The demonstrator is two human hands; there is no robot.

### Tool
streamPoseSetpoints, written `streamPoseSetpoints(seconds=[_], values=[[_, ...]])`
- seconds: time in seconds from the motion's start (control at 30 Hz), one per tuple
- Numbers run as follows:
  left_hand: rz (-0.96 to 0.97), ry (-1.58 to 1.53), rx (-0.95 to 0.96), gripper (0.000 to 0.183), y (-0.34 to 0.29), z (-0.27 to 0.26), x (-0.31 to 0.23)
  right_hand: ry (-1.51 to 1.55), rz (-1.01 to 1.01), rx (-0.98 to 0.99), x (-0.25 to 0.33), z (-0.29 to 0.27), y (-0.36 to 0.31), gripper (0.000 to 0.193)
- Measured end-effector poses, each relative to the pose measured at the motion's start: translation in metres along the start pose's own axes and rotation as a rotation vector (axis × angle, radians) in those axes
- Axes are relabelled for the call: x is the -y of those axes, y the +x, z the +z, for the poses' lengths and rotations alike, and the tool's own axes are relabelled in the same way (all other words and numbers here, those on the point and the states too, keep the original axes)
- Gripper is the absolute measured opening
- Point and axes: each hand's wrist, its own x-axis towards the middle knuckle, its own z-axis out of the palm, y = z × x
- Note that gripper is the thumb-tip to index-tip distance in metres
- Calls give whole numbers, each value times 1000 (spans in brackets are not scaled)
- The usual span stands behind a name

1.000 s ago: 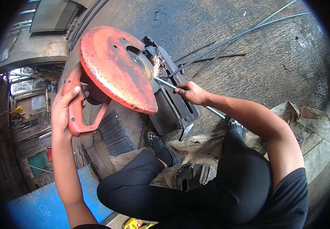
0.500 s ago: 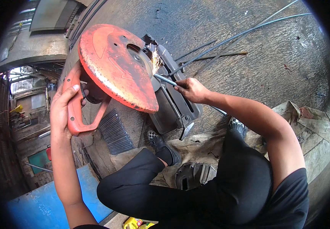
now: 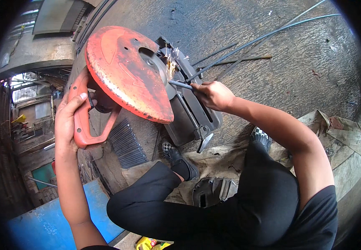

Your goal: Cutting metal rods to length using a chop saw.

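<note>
A chop saw with a worn orange guard (image 3: 126, 75) stands in front of me, its dark metal base (image 3: 184, 125) low on the floor. My left hand (image 3: 70, 114) is wrapped round the saw's orange handle, fingers at the black trigger. In my right hand (image 3: 213, 96) is a thin metal rod (image 3: 179, 84), gripped close to the blade side of the guard. Sparks (image 3: 171, 66) fly where the rod meets the saw. The guard hides most of the blade.
Several cut rods (image 3: 127, 143) lie side by side left of the base. Long rods (image 3: 268, 34) stretch over the floor at the far right. A crumpled cloth (image 3: 334, 141) lies at the right, a blue panel (image 3: 59, 216) at the lower left. A dark metal part (image 3: 213, 191) rests between my feet.
My right hand has shifted slightly, its fingers curling more over the rod. The rod's end below that hand no longer shows. Sparks continue, and my left hand stays on the handle.
</note>
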Motion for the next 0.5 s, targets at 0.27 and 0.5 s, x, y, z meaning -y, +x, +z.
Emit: streamPoseSetpoints(seconds=[0.27,0.5], values=[[-15,55,-26,47,-3,4,0,379,325,224,-6,2,10,43],[21,23,-18,46,-3,3,2,454,390,353,-8,7,12,39]])
